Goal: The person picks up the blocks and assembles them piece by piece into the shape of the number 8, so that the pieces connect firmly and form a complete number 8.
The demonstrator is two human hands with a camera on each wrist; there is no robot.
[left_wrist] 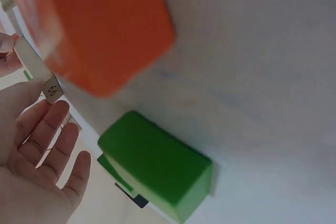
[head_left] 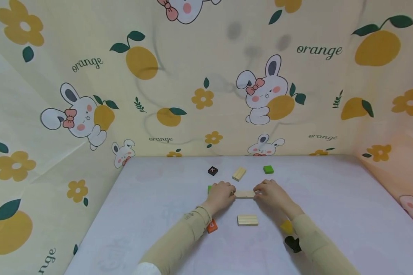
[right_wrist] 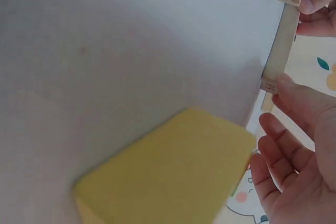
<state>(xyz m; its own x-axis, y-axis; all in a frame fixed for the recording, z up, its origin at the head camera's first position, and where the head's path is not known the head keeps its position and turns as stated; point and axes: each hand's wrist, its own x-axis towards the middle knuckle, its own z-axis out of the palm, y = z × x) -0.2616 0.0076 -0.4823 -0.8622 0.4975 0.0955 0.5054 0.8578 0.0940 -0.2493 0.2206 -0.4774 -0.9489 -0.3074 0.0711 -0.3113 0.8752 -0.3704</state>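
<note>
A pale wooden block (head_left: 244,194), long and narrow, lies crosswise between both hands. My left hand (head_left: 220,195) pinches its left end between thumb and index finger; the other fingers (left_wrist: 62,153) are loosely spread. At the right end, the thumb and index finger of my right hand (head_left: 272,194) pinch it the same way. Dark marks like "66" show on the block's end (left_wrist: 52,90) in the left wrist view. A green block (head_left: 209,188) is partly hidden behind the left hand. Nearer the camera, several wooden blocks (head_left: 247,220) lie side by side.
Farther back are a black block with a letter K (head_left: 212,170), wooden blocks (head_left: 239,174) and a green block (head_left: 268,169). An orange block (head_left: 212,226) sits by the left sleeve. Beside the right sleeve lie a yellow block (head_left: 287,227) and a black piece (head_left: 292,244).
</note>
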